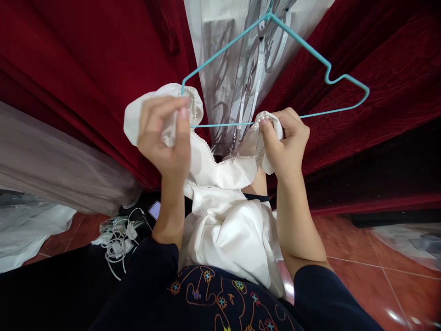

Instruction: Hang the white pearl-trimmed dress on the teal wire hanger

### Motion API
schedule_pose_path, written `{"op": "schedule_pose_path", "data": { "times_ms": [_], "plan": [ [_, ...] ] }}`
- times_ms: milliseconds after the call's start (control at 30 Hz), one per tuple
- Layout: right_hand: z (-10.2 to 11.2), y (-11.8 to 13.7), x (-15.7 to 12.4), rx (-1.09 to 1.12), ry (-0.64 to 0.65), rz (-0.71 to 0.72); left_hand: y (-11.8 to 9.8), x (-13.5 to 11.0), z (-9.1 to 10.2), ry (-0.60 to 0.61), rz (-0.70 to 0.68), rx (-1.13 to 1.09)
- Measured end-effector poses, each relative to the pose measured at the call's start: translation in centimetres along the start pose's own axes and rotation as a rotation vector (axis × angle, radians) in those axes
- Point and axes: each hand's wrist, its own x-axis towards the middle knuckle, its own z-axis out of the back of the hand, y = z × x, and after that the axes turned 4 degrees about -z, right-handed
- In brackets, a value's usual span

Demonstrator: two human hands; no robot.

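A white satin dress (234, 230) with a pearl-trimmed neckline lies across my lap, its upper part raised between both hands. My left hand (167, 133), partly blurred, is closed on the dress's left shoulder, where the end of a turquoise wire hanger (226, 49) passes inside the fabric. With thumb and fingers, my right hand (287, 142) pinches the pearl edge of the other shoulder against the hanger's lower bar. The hanger's right end, with its notch, sticks out bare beyond that hand. Its hook runs out of view at the top.
Dark red curtains (103, 59) hang on both sides, with white ornate metalwork (255, 78) between them. White cables and chargers (119, 243) lie at the left beside a lit phone (155, 209). Red floor tiles (354, 253) and sheer pale fabric (58, 151) are nearby.
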Motion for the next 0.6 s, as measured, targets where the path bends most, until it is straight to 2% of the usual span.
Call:
{"op": "schedule_pose_path", "data": {
  "times_ms": [33, 133, 167, 200, 267, 367, 433, 500, 600],
  "plan": [
    [0.0, 0.0, 0.0, -0.002, -0.002, -0.005, -0.1, -1.4, -0.6, 0.075, 0.109, -0.098],
    [0.0, 0.1, 0.0, -0.022, -0.023, -0.012, 0.8, -5.2, -2.8, 0.434, 0.439, -0.298],
    [0.0, 0.2, 0.0, -0.028, -0.026, -0.011, 1.3, -6.0, -3.7, 0.52, 0.555, -0.353],
    [0.1, 0.3, 0.0, -0.032, -0.027, -0.009, 1.7, -6.5, -4.6, 0.544, 0.641, -0.419],
    [0.2, 0.5, -0.1, -0.031, -0.023, -0.003, 2.2, -6.9, -6.4, 0.483, 0.75, -0.609],
    [0.3, 0.8, -0.3, 0.002, -0.061, 0.046, 1.9, -6.3, -8.3, 0.275, 0.715, -0.817],
    [0.5, 0.7, -0.3, 0.028, -0.211, 0.085, 1.8, -5.9, -8.7, 0.218, 0.704, -0.798],
    [1.4, 0.0, -0.3, 0.045, -0.441, 0.1, 2.0, -5.6, -8.6, 0.207, 0.719, -0.733],
    [4.2, -2.1, 0.1, -0.01, -0.722, 0.081, 2.7, -5.3, -8.0, 0.165, 0.708, -0.698]
  ]
}}
